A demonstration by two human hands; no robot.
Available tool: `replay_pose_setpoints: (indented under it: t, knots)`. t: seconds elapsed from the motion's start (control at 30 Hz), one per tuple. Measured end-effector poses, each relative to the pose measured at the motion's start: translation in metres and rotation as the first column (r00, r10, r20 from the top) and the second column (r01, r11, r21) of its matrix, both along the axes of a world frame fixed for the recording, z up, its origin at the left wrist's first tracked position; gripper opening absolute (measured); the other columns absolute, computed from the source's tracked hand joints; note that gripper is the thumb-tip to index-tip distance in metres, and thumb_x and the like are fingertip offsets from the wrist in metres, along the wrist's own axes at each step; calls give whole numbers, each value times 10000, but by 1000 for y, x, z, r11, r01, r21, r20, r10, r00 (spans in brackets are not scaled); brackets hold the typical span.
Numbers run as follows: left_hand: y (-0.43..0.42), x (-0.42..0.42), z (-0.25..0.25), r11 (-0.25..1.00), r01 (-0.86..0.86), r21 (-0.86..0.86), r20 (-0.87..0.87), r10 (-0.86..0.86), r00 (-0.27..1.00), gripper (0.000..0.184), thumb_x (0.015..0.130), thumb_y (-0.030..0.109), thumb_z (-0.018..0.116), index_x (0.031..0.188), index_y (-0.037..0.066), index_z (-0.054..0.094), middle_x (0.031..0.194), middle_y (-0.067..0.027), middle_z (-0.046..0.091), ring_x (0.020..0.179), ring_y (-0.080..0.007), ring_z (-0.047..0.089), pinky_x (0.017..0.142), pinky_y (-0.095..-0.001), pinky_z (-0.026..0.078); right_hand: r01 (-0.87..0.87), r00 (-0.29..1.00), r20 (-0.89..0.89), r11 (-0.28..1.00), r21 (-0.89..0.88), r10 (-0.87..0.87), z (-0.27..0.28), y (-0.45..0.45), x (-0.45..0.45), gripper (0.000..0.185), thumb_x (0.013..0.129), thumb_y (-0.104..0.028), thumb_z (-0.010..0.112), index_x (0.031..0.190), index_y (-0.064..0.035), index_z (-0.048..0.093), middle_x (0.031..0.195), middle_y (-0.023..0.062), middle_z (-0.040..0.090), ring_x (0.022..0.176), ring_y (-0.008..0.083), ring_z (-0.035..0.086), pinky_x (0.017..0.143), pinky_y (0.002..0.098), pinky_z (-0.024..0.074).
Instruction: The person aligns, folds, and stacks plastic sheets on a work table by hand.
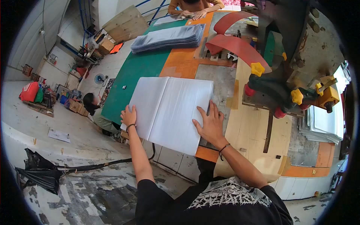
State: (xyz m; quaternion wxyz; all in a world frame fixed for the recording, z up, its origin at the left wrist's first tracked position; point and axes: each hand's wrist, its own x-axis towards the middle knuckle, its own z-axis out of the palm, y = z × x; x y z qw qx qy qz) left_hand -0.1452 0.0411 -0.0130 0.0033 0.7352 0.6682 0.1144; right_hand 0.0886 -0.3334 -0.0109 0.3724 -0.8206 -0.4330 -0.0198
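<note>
A stack of white translucent plastic sheets (180,108) lies on the worktable in front of me, with a fold or seam line running down it left of the middle. My left hand (129,116) rests against the stack's left edge, its fingers stretched out. At the opposite edge, my right hand (211,122) lies with fingers spread, touching the border of the sheets. Both hands are open and press on the sides without wrapping round anything. The undersides of the sheets are hidden.
A machine with yellow knobs (257,69) and a red curved guard (240,47) stands at the right. Bundled sheets (168,37) lie farther up the green tabletop (140,69). More sheets (324,120) are piled at far right. One person sits across; another crouches left of the table.
</note>
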Motion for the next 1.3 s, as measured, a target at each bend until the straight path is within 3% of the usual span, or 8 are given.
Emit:
replay_pose_setpoints:
  t: [0.1, 0.2, 0.3, 0.37, 0.43, 0.53, 0.67, 1.3]
  knots:
    - [0, 5, 7, 999, -4, -38, -15, 4, 1000, 704, 914, 705, 416, 1457, 259, 462, 1445, -158, 428, 1342, -365, 376, 1055, -634, 281, 10, 1000, -3, 1000, 21, -10, -4, 2, 2, 533, 868, -410, 669, 1320, -139, 591, 1485, 318, 335, 1374, 431, 330, 1055, 536, 258]
    - [16, 19, -2, 997, -67, 35, -168, 72, 983, 659, 926, 643, 470, 1461, 258, 455, 1465, -197, 401, 1357, -375, 356, 1050, -670, 262, 7, 1000, -24, 999, 40, -6, -4, 0, 4, 519, 874, -402, 664, 1318, -145, 594, 1476, 312, 348, 1370, 422, 337, 1054, 528, 259]
    - [9, 59, 7, 884, 331, 331, -139, -302, 943, 581, 933, 506, 560, 1432, 215, 498, 1435, -234, 435, 1339, -399, 384, 1065, -644, 283, 9, 1000, -21, 999, 38, -8, -1, 0, 4, 511, 881, -398, 656, 1319, -142, 594, 1467, 305, 359, 1367, 412, 342, 1055, 520, 258]
    - [1, 107, 16, 652, 668, 360, 21, -721, 692, 512, 915, 371, 629, 1359, 124, 566, 1373, -255, 499, 1296, -413, 443, 1087, -546, 334, 10, 1000, -18, 1000, 29, -10, -1, 0, 3, 510, 886, -399, 648, 1321, -139, 592, 1465, 302, 363, 1366, 405, 344, 1055, 517, 260]
    - [-25, 163, 32, 476, 820, 317, 85, -875, 476, 490, 903, 358, 652, 1275, 43, 609, 1309, -244, 558, 1249, -403, 495, 1072, -455, 376, 13, 1000, -10, 1000, 26, -13, 1, -1, 3, 512, 892, -403, 638, 1325, -135, 590, 1464, 301, 362, 1368, 398, 343, 1053, 517, 263]
    - [-55, 207, 38, 530, 836, 139, 72, -848, 526, 496, 889, 388, 667, 1212, 13, 625, 1269, -201, 590, 1220, -368, 520, 1040, -453, 397, 15, 1000, 23, 1000, 20, -16, -8, 0, 3, 513, 898, -401, 624, 1329, -124, 586, 1452, 308, 384, 1362, 395, 355, 1044, 521, 275]
    - [-38, 222, 0, 524, 819, 233, 48, -848, 528, 482, 886, 427, 663, 1137, 15, 651, 1203, -158, 618, 1172, -345, 543, 1000, -462, 413, 15, 1000, 7, 999, 35, -15, -9, -1, 5, 507, 894, -377, 632, 1330, -123, 585, 1450, 309, 394, 1354, 393, 366, 1039, 526, 277]
    - [-35, 216, -4, 478, 840, 256, 80, -876, 475, 360, 930, 344, 610, 1110, 43, 688, 1117, -149, 649, 1098, -338, 576, 944, -442, 436, 2, 999, -35, 998, 70, 0, -10, 0, 7, 443, 894, -323, 623, 1284, -114, 598, 1421, 310, 425, 1361, 407, 341, 1043, 535, 277]
